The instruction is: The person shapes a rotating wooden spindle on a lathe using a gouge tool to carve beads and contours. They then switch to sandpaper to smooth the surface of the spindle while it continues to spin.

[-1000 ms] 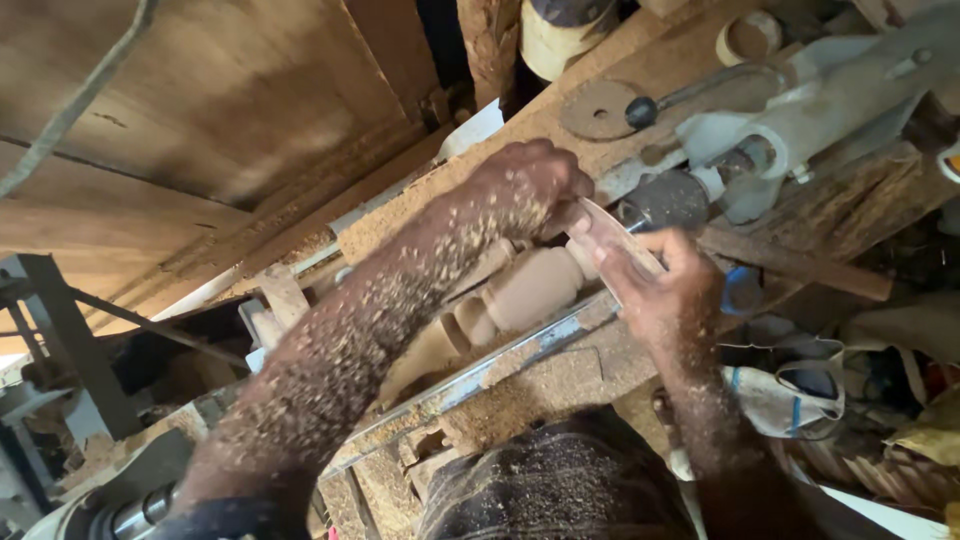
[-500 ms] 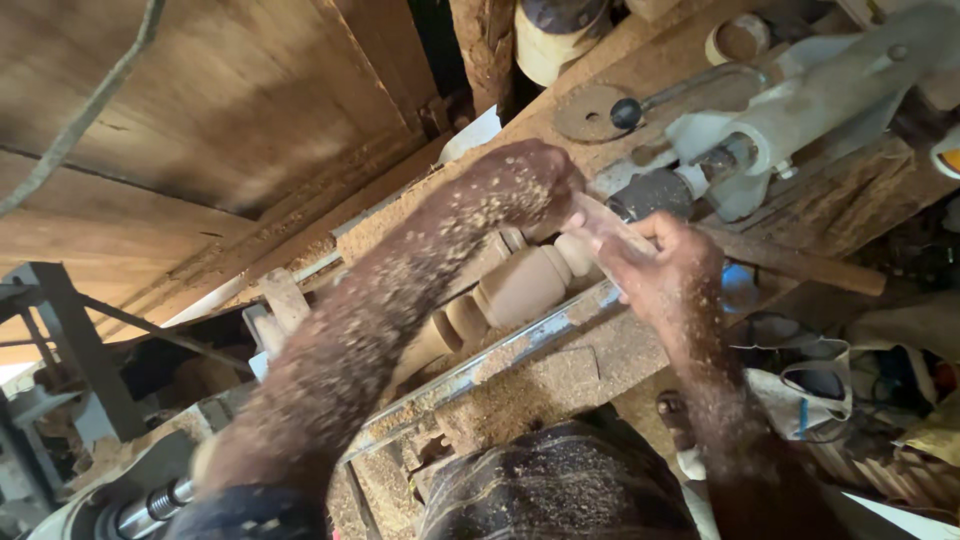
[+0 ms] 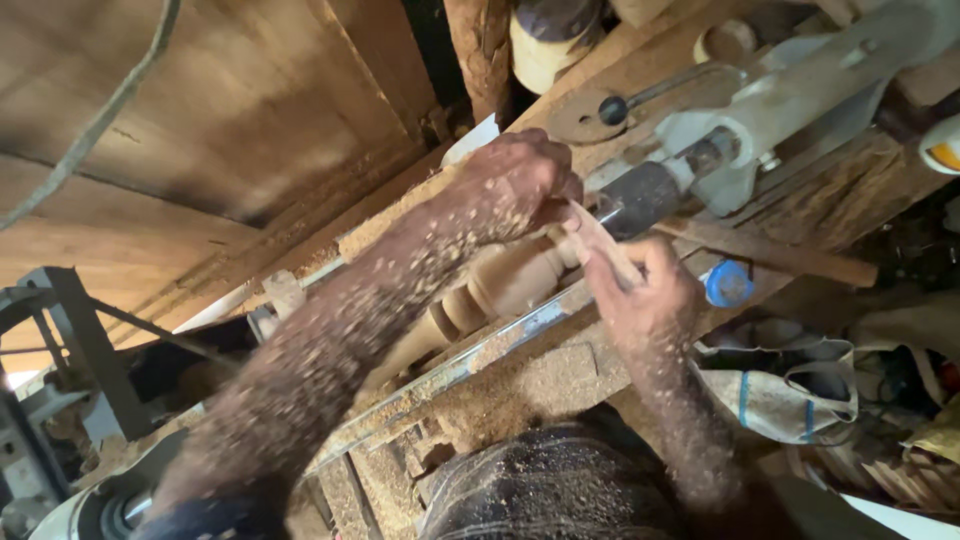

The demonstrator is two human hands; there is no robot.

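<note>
A turned wooden spindle with beads and grooves is mounted on a lathe, running from lower left to upper right. My left hand, dusted with wood chips, reaches over the spindle's right end and grips one end of a thin strip of pale material. My right hand holds the strip's other end from the near side. The strip is pressed against the spindle's narrow end, next to the grey tailstock.
A metal tool rest bar runs along the near side of the spindle. Sawdust covers the wooden bench. A wooden stick, a blue cap, cloth bags and a tin lie around.
Both hands have shifted slightly right along the spindle with the strip, toward the tailstock end. The view has shifted a little.
</note>
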